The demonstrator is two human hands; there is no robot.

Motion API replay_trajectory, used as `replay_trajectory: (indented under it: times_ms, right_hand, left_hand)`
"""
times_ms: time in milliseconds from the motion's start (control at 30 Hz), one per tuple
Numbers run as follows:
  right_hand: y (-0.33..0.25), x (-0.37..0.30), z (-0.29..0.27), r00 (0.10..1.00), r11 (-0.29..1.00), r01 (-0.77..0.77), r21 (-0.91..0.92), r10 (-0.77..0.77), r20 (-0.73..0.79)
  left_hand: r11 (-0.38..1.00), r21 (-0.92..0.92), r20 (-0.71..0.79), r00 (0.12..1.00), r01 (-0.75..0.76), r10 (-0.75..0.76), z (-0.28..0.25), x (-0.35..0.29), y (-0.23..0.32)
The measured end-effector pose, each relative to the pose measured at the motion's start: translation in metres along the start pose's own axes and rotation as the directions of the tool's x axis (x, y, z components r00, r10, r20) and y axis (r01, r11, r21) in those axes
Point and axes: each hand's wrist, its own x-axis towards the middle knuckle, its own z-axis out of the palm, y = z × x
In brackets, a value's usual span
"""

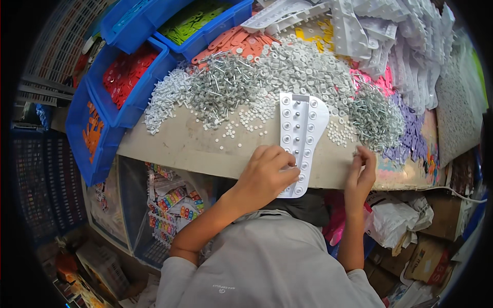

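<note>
A white plastic tray [319,117] lies lengthwise before me at the bench's front edge. Round white pieces sit in rows along both its sides, and metal pins [297,127] stand in the channel between. My left hand [267,172] rests over the tray's near left part, fingers curled and pinched; what they hold is hidden. To the right of the tray, my right hand [361,172] is raised with thumb and fingertips together, around something too small to name. Nearest to it are a heap of metal pins [374,115] and scattered small white discs [340,134].
Blue bins [120,115] with red, orange and green pieces stand at the left. Beyond the tray spread heaps of metal pins [218,82] and white round parts [303,64]. White moulded trays [405,46] are stacked at the back right, near purple pieces [411,136].
</note>
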Motion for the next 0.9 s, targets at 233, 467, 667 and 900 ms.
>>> replay_trajectory:
  times_ms: [233, 467, 667, 900]
  right_hand:
    - [-0.044, -0.052, 0.018, 0.936, 0.918, -0.061, 0.393, -0.084, 0.342]
    - [-0.052, -0.054, 0.028, 0.858, 0.929, 0.297, 0.219, -0.361, 0.366]
    - [-0.062, -0.045, 0.024, 0.745, 0.857, 0.506, 0.099, -0.492, 0.450]
    - [-0.044, -0.033, 0.018, 0.770, 0.846, 0.518, 0.125, -0.525, 0.363]
  left_hand:
    - [0.996, 0.056, 0.234, 0.969, 0.071, -0.082, -0.015, -0.016, 0.013]
    - [0.991, 0.082, 0.216, 0.969, 0.102, -0.118, 0.002, -0.036, 0.006]
    - [0.996, -0.030, 0.174, 0.981, 0.087, -0.080, 0.002, -0.036, -0.002]
    - [0.970, -0.189, 0.168, 0.978, 0.151, -0.120, -0.014, -0.023, 0.001]
